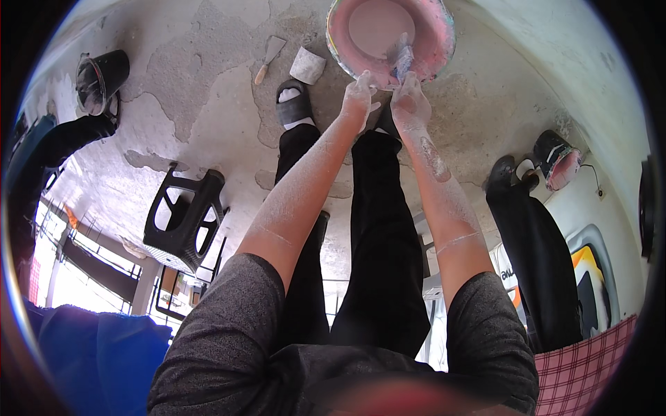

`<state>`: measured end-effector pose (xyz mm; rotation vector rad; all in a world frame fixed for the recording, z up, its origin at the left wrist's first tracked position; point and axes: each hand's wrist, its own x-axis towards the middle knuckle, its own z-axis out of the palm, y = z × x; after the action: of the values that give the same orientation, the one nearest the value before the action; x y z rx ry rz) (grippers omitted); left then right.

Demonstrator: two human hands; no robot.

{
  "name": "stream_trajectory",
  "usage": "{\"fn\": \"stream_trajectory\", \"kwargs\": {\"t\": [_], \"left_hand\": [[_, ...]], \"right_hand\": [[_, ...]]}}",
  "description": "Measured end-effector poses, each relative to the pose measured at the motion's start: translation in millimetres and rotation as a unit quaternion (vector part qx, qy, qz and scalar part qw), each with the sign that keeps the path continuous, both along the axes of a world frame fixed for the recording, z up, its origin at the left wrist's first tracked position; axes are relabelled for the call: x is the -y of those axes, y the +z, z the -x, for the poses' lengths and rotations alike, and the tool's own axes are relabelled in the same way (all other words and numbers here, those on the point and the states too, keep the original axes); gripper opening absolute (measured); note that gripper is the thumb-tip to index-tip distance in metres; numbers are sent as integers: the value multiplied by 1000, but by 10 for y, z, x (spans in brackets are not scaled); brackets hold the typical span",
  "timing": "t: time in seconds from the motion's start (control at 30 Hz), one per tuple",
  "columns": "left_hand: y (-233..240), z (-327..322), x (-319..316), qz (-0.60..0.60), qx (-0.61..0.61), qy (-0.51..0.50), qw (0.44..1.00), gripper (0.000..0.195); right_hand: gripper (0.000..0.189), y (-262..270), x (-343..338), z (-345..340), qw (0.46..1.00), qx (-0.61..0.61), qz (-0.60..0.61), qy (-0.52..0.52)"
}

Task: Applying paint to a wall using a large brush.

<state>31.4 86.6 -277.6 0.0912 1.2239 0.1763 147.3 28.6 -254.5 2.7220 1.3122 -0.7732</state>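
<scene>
At the top centre, a wide basin (338, 39) with a pink-stained inside and a paint-spotted rim holds a pale pinkish liquid or paste. My right hand (411, 101), coated in whitish powder or paste, grips a smeared hand tool (402, 57) at the basin's near side. The tool's upper end reaches into the basin; its exact kind is unclear under the coating. Just left of it, my left hand (359, 93) is at the near rim, also whitened. Whether its fingers clasp the rim cannot be made out. Pale residue covers both forearms.
A putty knife (270, 57) and a whitish block-like piece (307, 65) lie on the patchy concrete floor (218, 99) by my sandalled foot (294, 104). A black bucket (104, 78), black plastic stool (182, 218) and small bucket (559, 161) stand around. People stand left (67, 138) and right (538, 260).
</scene>
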Motion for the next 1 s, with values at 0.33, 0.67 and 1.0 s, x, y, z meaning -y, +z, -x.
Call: {"fn": "stream_trajectory", "kwargs": {"t": [0.33,0.67,1.0], "left_hand": [[-36,-2,32,3,-3,21,1000,59],[-75,8,38,-2,-1,28,1000,60],[-57,20,11,0,0,23,1000,64]], "right_hand": [[35,82,46,127,996,52,-20,-69],[27,-90,77,75,974,-30,30,-223],[31,-251,186,131,942,-163,44,-290]]}}
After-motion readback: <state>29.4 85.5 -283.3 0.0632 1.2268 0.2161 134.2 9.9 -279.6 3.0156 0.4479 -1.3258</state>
